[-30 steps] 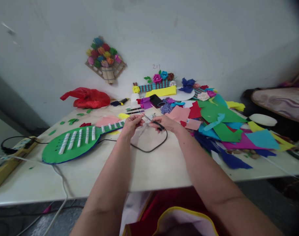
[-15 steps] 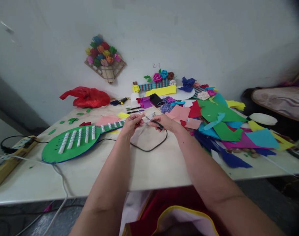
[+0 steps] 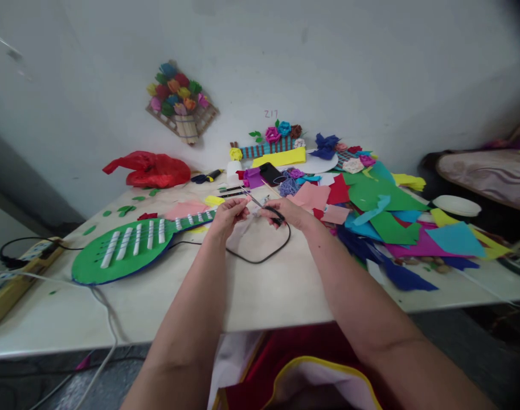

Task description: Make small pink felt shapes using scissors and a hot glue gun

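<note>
My right hand (image 3: 285,210) is closed round the dark handles of a pair of scissors (image 3: 256,201), whose thin blades point up and left. Fingertips of my left hand (image 3: 233,215) are pinched together close beside the blades. Whatever they hold is too small to make out. Both hands are over the middle of the white table (image 3: 268,296). A black cord (image 3: 260,262) loops on the tabletop below them. Left of my left hand lies a green guitar-shaped board (image 3: 127,247) with white rolled strips across it.
Coloured paper sheets (image 3: 383,199) are heaped on the right. A black phone (image 3: 270,172), a ball of purple yarn (image 3: 289,187) and a yellow paper strip (image 3: 279,158) lie behind my hands. At the back left are a red plastic bag (image 3: 151,169) and pliers (image 3: 207,176). A power strip (image 3: 27,279) stands at the left edge.
The scissors have turned slightly in my right hand, with the blades angled a little differently. My left hand has barely moved.
</note>
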The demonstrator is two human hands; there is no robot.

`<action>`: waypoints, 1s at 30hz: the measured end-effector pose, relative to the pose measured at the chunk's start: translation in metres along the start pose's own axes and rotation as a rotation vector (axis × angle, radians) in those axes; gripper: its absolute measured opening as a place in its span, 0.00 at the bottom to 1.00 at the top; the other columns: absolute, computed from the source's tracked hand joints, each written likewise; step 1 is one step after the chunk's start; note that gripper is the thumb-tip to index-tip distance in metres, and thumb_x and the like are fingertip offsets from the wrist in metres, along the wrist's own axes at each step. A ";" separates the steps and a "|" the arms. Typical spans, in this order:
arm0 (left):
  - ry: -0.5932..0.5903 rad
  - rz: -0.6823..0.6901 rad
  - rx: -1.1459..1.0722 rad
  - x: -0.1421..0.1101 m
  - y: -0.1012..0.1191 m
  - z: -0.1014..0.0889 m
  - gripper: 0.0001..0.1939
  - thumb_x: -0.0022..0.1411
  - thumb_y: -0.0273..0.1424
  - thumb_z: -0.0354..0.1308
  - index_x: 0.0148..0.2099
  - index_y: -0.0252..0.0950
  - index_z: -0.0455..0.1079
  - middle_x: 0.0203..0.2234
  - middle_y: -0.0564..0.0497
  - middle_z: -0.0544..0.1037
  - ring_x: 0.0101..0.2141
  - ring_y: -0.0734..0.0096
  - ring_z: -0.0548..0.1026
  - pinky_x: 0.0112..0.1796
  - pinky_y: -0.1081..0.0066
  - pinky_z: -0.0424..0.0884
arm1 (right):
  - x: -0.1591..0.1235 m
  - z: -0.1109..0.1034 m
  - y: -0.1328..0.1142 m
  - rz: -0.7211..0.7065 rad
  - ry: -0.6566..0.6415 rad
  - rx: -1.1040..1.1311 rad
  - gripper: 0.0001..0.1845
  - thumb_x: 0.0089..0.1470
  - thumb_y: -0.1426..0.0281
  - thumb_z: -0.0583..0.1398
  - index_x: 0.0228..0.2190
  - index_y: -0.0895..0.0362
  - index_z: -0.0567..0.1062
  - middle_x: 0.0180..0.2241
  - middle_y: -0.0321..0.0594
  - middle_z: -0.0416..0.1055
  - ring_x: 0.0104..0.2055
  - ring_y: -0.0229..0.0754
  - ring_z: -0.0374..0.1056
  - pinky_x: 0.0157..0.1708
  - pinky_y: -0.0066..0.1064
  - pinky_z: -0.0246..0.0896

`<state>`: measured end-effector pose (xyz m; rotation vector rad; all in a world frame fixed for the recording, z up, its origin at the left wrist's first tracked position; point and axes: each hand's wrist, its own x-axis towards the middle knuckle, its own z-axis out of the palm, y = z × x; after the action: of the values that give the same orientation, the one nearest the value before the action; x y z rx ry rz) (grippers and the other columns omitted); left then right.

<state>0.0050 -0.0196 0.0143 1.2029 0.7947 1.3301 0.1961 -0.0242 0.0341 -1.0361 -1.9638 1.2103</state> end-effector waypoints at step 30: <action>0.022 0.006 0.008 0.001 0.000 -0.001 0.16 0.42 0.36 0.68 0.29 0.31 0.70 0.16 0.53 0.71 0.17 0.81 0.65 0.21 0.78 0.61 | 0.006 0.004 0.005 -0.008 0.079 0.037 0.18 0.38 0.59 0.66 0.26 0.62 0.74 0.14 0.30 0.60 0.15 0.27 0.54 0.13 0.20 0.52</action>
<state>0.0046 -0.0187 0.0138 1.1999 0.8136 1.3485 0.1914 -0.0199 0.0285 -1.0405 -1.8767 1.1797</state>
